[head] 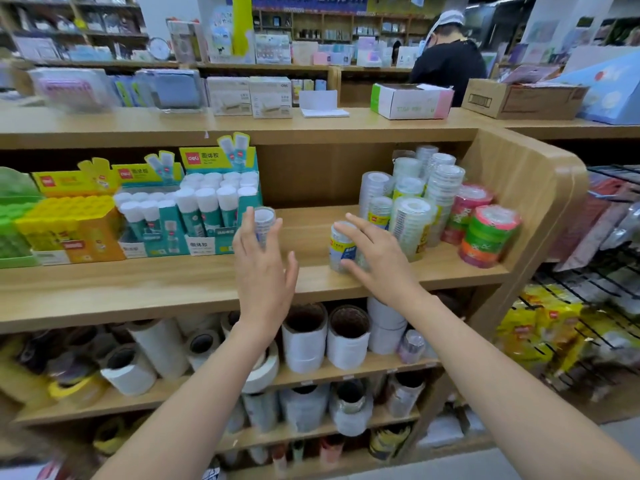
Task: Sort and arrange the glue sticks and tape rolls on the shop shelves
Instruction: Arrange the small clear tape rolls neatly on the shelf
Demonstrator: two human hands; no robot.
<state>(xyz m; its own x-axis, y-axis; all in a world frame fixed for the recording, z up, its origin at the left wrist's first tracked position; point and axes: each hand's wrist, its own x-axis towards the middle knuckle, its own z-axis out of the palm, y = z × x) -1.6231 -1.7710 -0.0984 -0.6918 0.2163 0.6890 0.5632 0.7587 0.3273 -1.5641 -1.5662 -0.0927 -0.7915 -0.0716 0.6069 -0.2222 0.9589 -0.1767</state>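
On the wooden middle shelf [311,233], boxes of glue sticks stand at the left: a teal box with white caps [207,209], a yellow one [69,220] and a green one [14,220]. Clear tape stacks [412,202] and red-green tape rolls [485,230] crowd the right end. My left hand [263,268] grips a small clear tape stack [265,220] upright, just right of the teal box. My right hand [377,261] closes over a labelled clear tape pack [341,247] standing near the shelf's front edge, left of the other stacks.
Large white and brown tape rolls [304,337] fill the lower shelves. A wire rack with yellow packets [561,327] hangs at the right. Cardboard boxes [519,98] sit on the top counter. A person in black [446,60] stands behind it.
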